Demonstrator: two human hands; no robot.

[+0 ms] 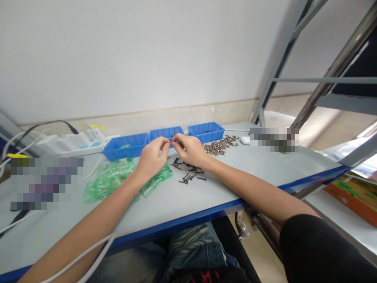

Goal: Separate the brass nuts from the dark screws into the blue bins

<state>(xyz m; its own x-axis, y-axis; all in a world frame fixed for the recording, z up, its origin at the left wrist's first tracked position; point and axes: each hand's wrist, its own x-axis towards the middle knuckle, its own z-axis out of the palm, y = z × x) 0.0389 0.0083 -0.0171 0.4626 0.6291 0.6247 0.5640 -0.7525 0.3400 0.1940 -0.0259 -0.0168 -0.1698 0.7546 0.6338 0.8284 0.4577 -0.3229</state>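
The left hand (154, 155) and right hand (191, 148) meet thumb-side to thumb-side over the tabletop (224, 188), their fingers (165, 146) curled and the tips brought close together; whether a small piece is pinched there cannot be told. On the near side of the fingers, below the right hand, lie the screws (202, 179): black, slim and pointed, scattered loosely at many angles, some crossing one another, a few apart from the rest. To the right of the fingers, past the right hand, is a heap of metal parts (219, 146), small and shiny, brassy to silver in tone, too small to make out in shape. Left of the fingers and nearer the body lie the bags (108, 175), clear green plastic, crinkled and glossy, with pale pieces showing through; part is hidden behind the left forearm. Beyond the fingers stand three open blue bins in a row: the left bin (126, 151) with something pale inside, the middle bin (166, 131) directly behind the fingertips, and the right bin (210, 136) with a small dark piece in it.
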